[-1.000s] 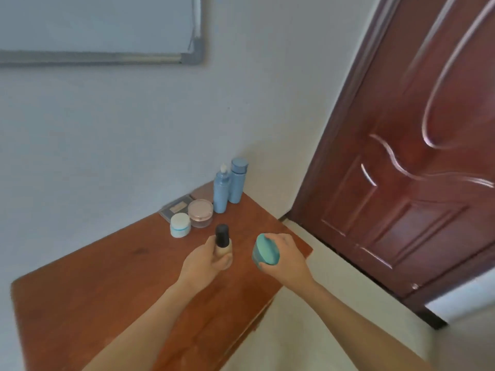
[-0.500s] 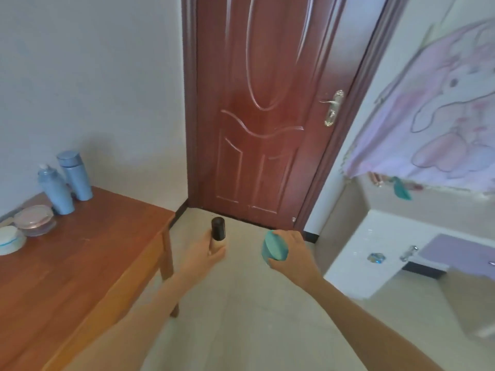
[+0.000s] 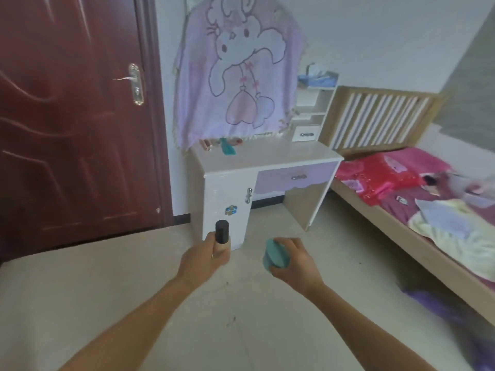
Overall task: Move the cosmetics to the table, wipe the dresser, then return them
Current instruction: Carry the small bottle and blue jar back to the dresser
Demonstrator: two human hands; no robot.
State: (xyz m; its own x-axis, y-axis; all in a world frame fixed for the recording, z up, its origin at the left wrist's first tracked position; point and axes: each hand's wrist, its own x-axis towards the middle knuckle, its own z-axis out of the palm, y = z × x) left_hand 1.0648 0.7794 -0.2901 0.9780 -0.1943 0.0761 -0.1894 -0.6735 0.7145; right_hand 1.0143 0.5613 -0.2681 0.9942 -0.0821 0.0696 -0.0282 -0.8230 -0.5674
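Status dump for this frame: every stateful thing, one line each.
left hand: grips the black-capped bottle, bottle upright
right hand: holds the teal jar, jar tipped on its side
door: shut
dresser drawer: shut
dresser cabinet door: shut
small shelf drawer: shut
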